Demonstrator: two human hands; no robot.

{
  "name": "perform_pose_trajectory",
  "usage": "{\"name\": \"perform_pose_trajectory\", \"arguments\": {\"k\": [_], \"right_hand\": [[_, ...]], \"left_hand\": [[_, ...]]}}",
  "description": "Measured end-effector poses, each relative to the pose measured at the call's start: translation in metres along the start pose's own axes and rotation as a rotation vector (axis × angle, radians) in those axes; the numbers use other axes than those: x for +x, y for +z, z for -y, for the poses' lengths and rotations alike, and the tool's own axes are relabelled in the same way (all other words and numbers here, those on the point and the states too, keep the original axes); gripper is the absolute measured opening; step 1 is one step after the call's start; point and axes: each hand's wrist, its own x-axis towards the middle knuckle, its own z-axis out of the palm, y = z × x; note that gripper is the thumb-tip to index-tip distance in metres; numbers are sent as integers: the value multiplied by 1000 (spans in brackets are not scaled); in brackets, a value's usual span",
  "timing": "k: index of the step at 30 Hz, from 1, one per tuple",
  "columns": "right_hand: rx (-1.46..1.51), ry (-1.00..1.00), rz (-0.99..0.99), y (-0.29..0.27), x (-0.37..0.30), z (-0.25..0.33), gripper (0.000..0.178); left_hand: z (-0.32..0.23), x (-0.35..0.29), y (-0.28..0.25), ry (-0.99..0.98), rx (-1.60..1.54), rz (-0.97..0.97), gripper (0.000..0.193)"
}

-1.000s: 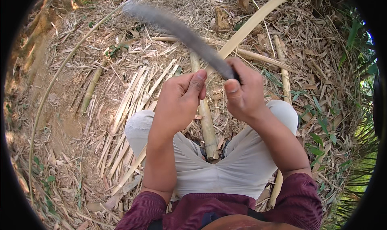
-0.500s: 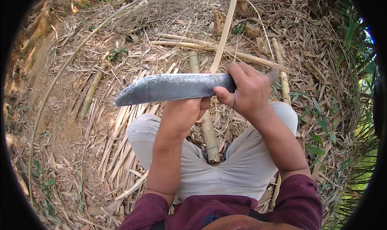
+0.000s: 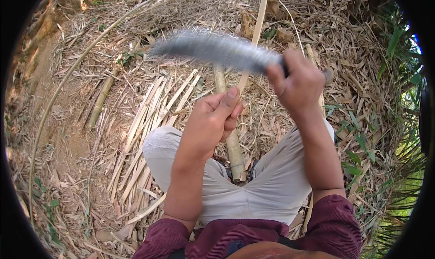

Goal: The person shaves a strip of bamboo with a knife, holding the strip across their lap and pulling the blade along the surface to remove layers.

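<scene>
My left hand (image 3: 215,118) pinches the near end of a long pale bamboo strip (image 3: 259,25) between thumb and fingers. The strip runs up and away past the top edge. My right hand (image 3: 299,82) is closed round the handle of a machete (image 3: 213,49). Its broad dark blade is smeared by motion and points left, passing across the strip above my left hand. Whether blade and strip touch, I cannot tell. Below both hands, a bamboo pole piece (image 3: 234,152) lies between my bent legs.
A bundle of split bamboo strips (image 3: 140,129) lies left of my knee. Several bamboo poles (image 3: 204,49) lie ahead, and another short pole (image 3: 103,100) rests farther left. A long thin cane (image 3: 68,80) arcs along the left side. Dry leaves cover the ground; green plants (image 3: 358,154) stand right.
The machete has moved up and away from my left hand, carried by my right hand. My left thumb and fingers, earlier behind the blade, now show on the strip.
</scene>
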Motion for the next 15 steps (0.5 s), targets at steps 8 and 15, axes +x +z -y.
{"name": "perform_pose_trajectory", "arguments": {"k": [8, 15], "right_hand": [[225, -91, 181, 0, -35, 10, 58], [236, -188, 294, 3, -42, 25, 63]], "left_hand": [[20, 0, 0, 6, -35, -113, 34], [21, -6, 0, -8, -59, -211, 19]]}}
